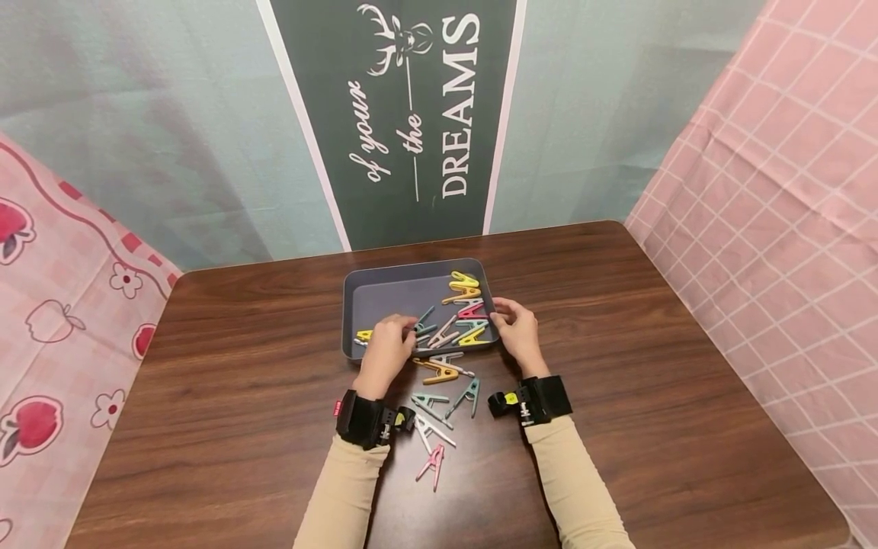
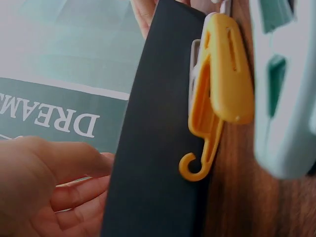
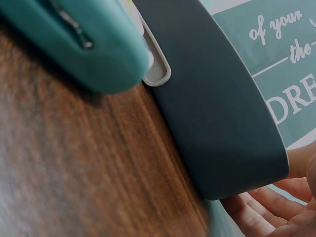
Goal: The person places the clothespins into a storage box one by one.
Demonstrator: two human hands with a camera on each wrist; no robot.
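A grey rectangular tray (image 1: 401,274) holds several plastic clothespins, mostly along its right side. My left hand (image 1: 387,347) reaches over its front wall, thumb and fingers at a dark teal clothespin (image 1: 427,315) that they pinch. In the left wrist view the tray wall (image 2: 148,128) hides those fingertips. To its right lies a pale pink clothespin (image 1: 443,334). My right hand (image 1: 519,332) grips the tray's right wall, thumb at the rim and fingers outside by the corner, as the right wrist view shows. A yellow clothespin (image 1: 363,335) sits left of my left hand.
In front of the tray, a mustard clothespin (image 1: 440,374) lies close to its wall. Nearer on the wooden table (image 1: 240,396) are a mint clothespin (image 1: 428,399), a green one (image 1: 471,394), a white one (image 1: 425,428) and a pink one (image 1: 435,460). Curtains hang behind.
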